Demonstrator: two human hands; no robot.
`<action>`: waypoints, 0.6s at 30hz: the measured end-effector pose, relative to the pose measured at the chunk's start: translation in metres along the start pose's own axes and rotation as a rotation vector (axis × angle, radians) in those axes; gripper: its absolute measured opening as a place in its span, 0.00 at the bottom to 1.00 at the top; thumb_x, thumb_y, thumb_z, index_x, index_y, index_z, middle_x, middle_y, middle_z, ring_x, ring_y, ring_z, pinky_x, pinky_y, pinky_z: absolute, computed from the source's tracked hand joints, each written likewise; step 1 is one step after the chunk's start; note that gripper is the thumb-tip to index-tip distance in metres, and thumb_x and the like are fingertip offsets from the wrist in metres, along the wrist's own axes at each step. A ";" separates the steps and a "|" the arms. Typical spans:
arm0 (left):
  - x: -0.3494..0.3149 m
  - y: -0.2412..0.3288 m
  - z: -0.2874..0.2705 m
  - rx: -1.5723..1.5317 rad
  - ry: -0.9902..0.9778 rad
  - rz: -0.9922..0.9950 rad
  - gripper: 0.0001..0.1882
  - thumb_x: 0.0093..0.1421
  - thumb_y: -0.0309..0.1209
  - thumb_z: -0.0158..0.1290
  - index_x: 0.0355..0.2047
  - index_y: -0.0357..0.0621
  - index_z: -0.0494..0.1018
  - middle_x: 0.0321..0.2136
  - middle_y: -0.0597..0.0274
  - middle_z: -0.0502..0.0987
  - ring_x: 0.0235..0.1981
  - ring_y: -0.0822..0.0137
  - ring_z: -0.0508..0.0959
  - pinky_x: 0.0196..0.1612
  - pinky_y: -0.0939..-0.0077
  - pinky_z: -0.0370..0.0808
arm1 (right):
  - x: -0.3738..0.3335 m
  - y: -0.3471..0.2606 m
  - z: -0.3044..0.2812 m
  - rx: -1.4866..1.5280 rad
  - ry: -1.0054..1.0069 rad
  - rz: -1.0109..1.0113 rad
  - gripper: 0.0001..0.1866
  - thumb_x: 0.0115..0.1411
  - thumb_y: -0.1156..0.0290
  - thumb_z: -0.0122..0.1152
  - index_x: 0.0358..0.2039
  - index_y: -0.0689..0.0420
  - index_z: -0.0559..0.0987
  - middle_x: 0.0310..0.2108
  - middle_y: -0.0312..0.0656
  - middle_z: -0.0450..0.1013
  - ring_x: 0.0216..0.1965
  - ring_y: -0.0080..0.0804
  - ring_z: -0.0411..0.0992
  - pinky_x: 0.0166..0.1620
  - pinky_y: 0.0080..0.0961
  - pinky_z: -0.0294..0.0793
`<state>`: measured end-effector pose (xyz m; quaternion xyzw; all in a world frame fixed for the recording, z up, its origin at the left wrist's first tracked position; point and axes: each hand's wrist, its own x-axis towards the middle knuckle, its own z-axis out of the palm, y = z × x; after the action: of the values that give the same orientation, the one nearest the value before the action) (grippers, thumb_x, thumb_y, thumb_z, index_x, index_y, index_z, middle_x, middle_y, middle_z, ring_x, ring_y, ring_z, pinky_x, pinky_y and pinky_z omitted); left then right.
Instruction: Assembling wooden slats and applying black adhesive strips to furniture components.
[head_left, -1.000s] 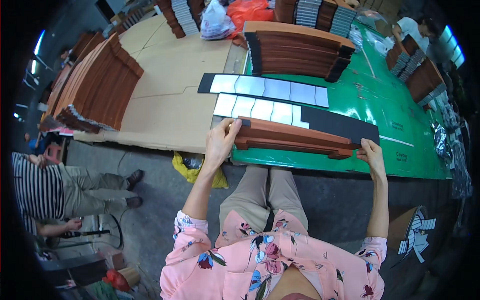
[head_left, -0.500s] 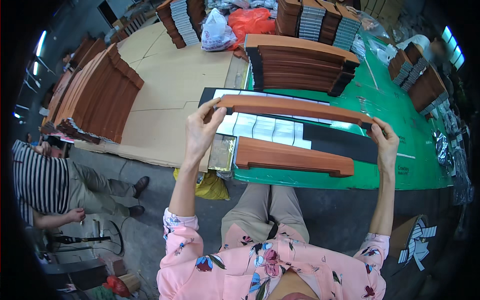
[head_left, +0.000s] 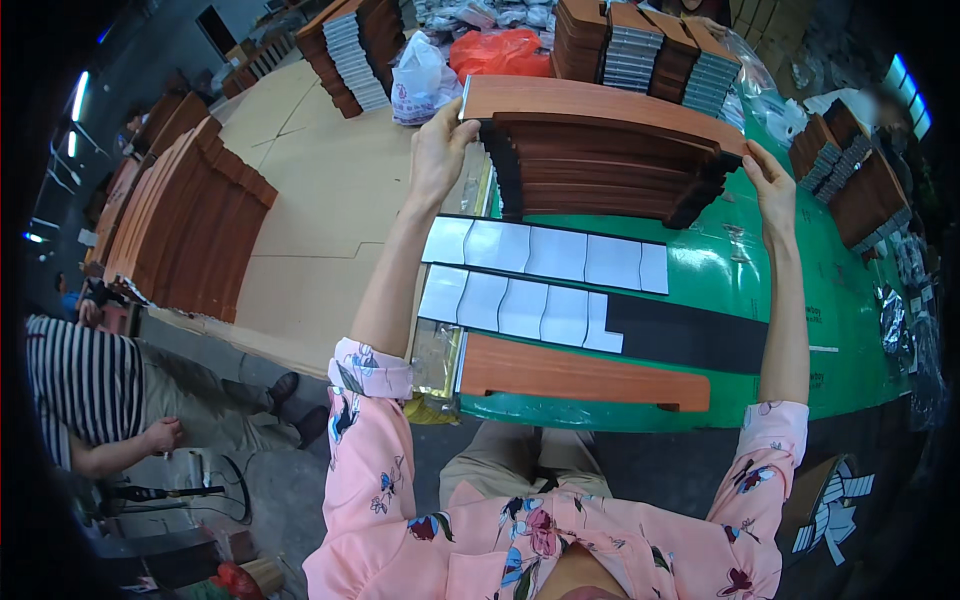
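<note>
A long reddish-brown wood-grain panel (head_left: 600, 105) lies along the top of a stack of similar curved pieces (head_left: 600, 170) with dark ends. My left hand (head_left: 443, 150) pinches its left end between thumb and fingers. At the right end my right hand (head_left: 770, 190) grips the corner, thumb below. Nearer to me, two black strips carry rows of white wavy-edged sheets (head_left: 545, 255), and a plain black stretch (head_left: 690, 333) runs right from the nearer row. Another wood-grain panel (head_left: 580, 372) rests flat along the table's near edge.
The green tabletop (head_left: 780, 270) adjoins a cardboard-covered surface (head_left: 320, 200) bearing a brown stack (head_left: 195, 225). More stacks (head_left: 640, 50), a white bag (head_left: 422, 80) and a red bag (head_left: 500, 52) stand at the back. A person in a striped shirt (head_left: 85, 385) is at the left.
Both hands have carried the panel away from me, from above the white sheets to the top of the stack. The white sheets are now uncovered.
</note>
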<state>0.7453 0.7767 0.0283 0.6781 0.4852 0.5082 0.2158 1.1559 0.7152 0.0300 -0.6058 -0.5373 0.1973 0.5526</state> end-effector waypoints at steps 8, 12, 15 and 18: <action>0.014 -0.038 0.029 0.143 0.036 0.008 0.21 0.55 0.31 0.53 0.48 0.34 0.68 0.36 0.42 0.76 0.41 0.51 0.77 0.43 0.67 0.71 | 0.025 0.037 0.005 -0.028 0.013 0.035 0.20 0.58 0.67 0.57 0.50 0.60 0.72 0.48 0.42 0.70 0.50 0.27 0.67 0.54 0.23 0.62; 0.018 -0.057 0.034 0.143 0.008 0.087 0.21 0.56 0.32 0.53 0.48 0.34 0.69 0.42 0.42 0.74 0.44 0.56 0.76 0.46 0.70 0.70 | 0.022 0.032 -0.003 -0.121 0.025 0.005 0.18 0.56 0.68 0.58 0.47 0.59 0.75 0.46 0.41 0.72 0.47 0.26 0.70 0.49 0.21 0.67; 0.014 -0.060 0.019 0.107 0.006 0.063 0.22 0.57 0.31 0.53 0.50 0.33 0.67 0.45 0.47 0.74 0.46 0.63 0.75 0.49 0.73 0.68 | 0.024 0.033 0.012 -0.062 0.008 -0.079 0.18 0.55 0.68 0.59 0.46 0.60 0.76 0.43 0.41 0.74 0.46 0.27 0.70 0.48 0.21 0.67; 0.012 -0.044 0.026 0.046 -0.042 -0.051 0.22 0.58 0.31 0.52 0.51 0.32 0.66 0.45 0.49 0.74 0.45 0.66 0.74 0.49 0.74 0.68 | 0.023 0.036 0.013 -0.001 0.074 -0.017 0.18 0.55 0.68 0.59 0.46 0.62 0.75 0.42 0.43 0.74 0.46 0.27 0.70 0.49 0.21 0.67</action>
<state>0.7496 0.8117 -0.0101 0.6809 0.5091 0.4768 0.2231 1.1687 0.7475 0.0024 -0.6083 -0.5218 0.1700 0.5734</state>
